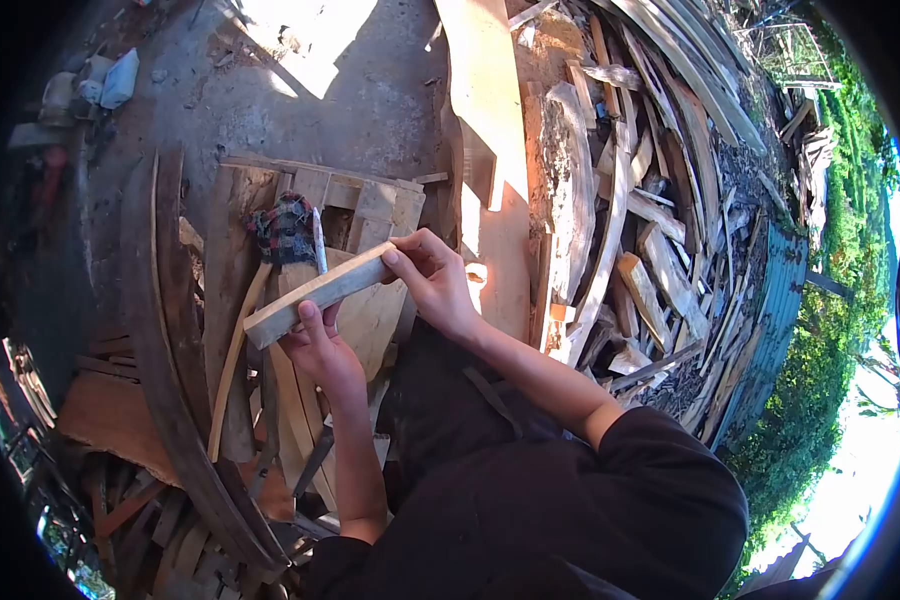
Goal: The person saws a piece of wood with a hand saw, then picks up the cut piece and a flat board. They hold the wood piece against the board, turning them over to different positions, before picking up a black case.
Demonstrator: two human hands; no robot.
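A short squared wooden piece is held up at a slant between my two hands. My left hand grips it from below near its lower left end, thumb on the near side. My right hand pinches the upper right end between thumb and fingers. Just beyond the piece, a checkered cloth lies on a low wooden stand, and a thin whitish blade-like object stands out beside the cloth.
Long curved planks run along the left. A wide board lies ahead, with a large pile of split wood to its right. White containers sit at the upper left. Scrap wood lies at the lower left.
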